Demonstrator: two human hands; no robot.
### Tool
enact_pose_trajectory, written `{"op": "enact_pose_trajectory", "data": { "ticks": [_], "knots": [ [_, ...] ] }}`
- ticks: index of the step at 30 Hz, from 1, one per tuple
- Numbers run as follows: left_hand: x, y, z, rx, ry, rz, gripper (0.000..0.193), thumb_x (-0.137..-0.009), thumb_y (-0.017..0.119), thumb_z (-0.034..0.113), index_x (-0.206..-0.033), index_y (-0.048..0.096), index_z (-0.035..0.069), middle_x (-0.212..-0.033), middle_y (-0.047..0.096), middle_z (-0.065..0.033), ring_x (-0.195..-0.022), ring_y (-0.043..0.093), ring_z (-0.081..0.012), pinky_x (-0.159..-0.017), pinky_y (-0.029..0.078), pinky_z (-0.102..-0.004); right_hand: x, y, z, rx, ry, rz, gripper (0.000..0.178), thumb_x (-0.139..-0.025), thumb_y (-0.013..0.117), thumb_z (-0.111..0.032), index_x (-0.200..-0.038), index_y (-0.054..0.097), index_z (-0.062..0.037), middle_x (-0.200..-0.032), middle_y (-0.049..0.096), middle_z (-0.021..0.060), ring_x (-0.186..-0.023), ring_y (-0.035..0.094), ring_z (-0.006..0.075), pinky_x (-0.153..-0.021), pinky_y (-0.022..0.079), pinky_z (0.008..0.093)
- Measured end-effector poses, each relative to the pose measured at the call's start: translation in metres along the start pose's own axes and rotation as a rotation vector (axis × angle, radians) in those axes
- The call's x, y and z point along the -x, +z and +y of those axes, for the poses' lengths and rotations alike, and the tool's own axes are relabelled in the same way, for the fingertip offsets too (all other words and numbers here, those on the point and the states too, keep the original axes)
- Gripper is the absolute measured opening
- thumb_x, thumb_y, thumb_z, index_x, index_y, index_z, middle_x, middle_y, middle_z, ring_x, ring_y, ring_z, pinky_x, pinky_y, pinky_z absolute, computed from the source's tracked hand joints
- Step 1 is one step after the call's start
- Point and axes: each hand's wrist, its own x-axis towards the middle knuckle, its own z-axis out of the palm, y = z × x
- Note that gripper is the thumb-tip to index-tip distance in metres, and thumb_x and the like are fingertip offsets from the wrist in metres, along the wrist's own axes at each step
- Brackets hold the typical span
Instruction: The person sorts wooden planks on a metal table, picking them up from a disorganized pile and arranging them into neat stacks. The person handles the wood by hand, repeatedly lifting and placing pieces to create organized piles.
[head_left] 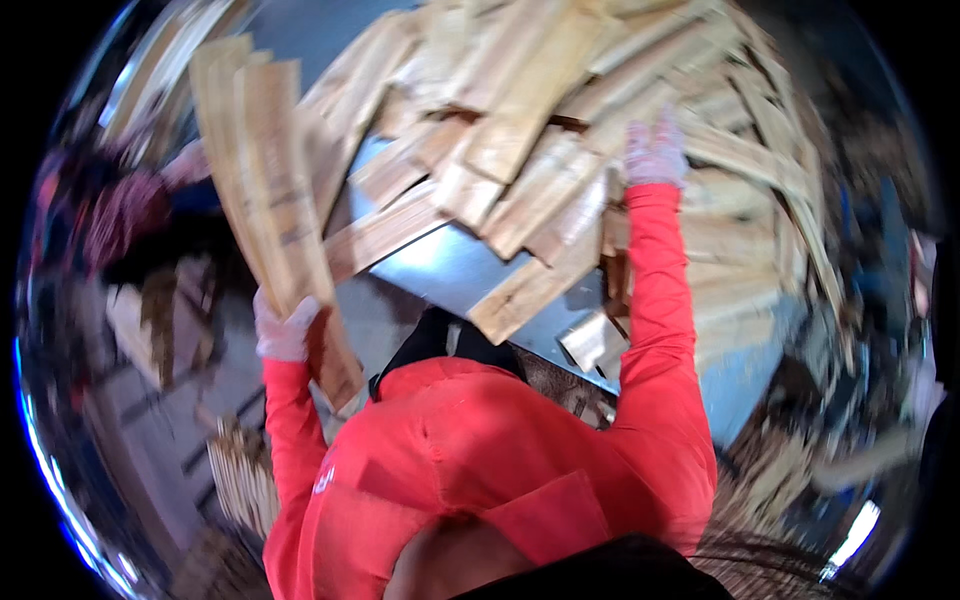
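Note:
My left hand, in a pale glove, is closed around the lower part of several thin wooden boards. They stand tilted, fanned out at their far ends. My right hand, gloved too, reaches far forward over a large heap of loose wooden boards. Its fingers are stretched out and slightly apart, next to the boards on the heap's right part; motion blur hides whether it touches one. Boards of differing lengths cross one another in the heap.
The heap lies on a shiny metal table. At the left is a co-worker's patterned sleeve, with a gloved hand near my boards. A stack of thin wood strips stands low at the left. Wood scraps lie at the lower right.

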Motion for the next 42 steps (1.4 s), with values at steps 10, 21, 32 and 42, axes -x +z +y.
{"op": "enact_pose_trajectory", "data": {
  "ticks": [10, 21, 32, 42],
  "knots": [
    [0.163, -0.074, -0.042, -0.856, -0.250, 0.578, 0.089, -0.069, 0.082, 0.038, -0.136, 0.039, -0.001, -0.124, 0.056, -0.0229, -0.111, 0.057, -0.0356, -0.096, 0.046, -0.0385, 0.031, 0.074, -0.039, 0.218, 0.757, -0.030, 0.112, -0.071, 0.060, -0.070, -0.147, 0.020, 0.0013, -0.153, 0.021, 0.0229, -0.142, 0.020, 0.0356, -0.115, 0.019, 0.0449],
    [0.068, -0.035, -0.020, -0.039, -0.122, -0.021, 0.070, -0.071, 0.073, 0.010, -0.134, 0.042, 0.003, -0.117, 0.059, -0.0149, -0.105, 0.059, -0.0246, -0.091, 0.048, -0.0351, -0.004, 0.059, -0.011, -0.265, 0.825, -0.029, 0.057, -0.070, 0.071, -0.033, -0.108, 0.060, 0.0086, -0.112, 0.061, 0.0270, -0.111, 0.058, 0.0337, -0.094, 0.046, 0.0360],
    [-0.078, 0.042, 0.036, -0.501, 0.197, -0.403, 0.074, -0.067, 0.075, 0.037, -0.127, 0.049, 0.004, -0.108, 0.065, -0.0207, -0.102, 0.063, -0.0309, -0.089, 0.048, -0.0345, 0.022, -0.138, -0.142, 0.021, -0.903, -0.751, 0.034, -0.075, 0.070, -0.006, -0.108, 0.063, -0.0110, -0.095, 0.063, 0.0064, -0.094, 0.060, 0.0244, -0.089, 0.047, 0.0384],
    [-0.063, 0.078, 0.061, -0.529, 0.169, -0.549, 0.087, -0.071, 0.068, 0.049, -0.138, 0.036, 0.005, -0.119, 0.058, -0.0249, -0.110, 0.057, -0.0365, -0.095, 0.044, -0.0369, 0.037, 0.055, -0.192, 0.082, -1.249, -0.478, 0.044, -0.070, 0.073, -0.024, -0.113, 0.062, -0.0217, -0.108, 0.064, 0.0059, -0.112, 0.056, 0.0252, -0.102, 0.040, 0.0406]
  ]
}}
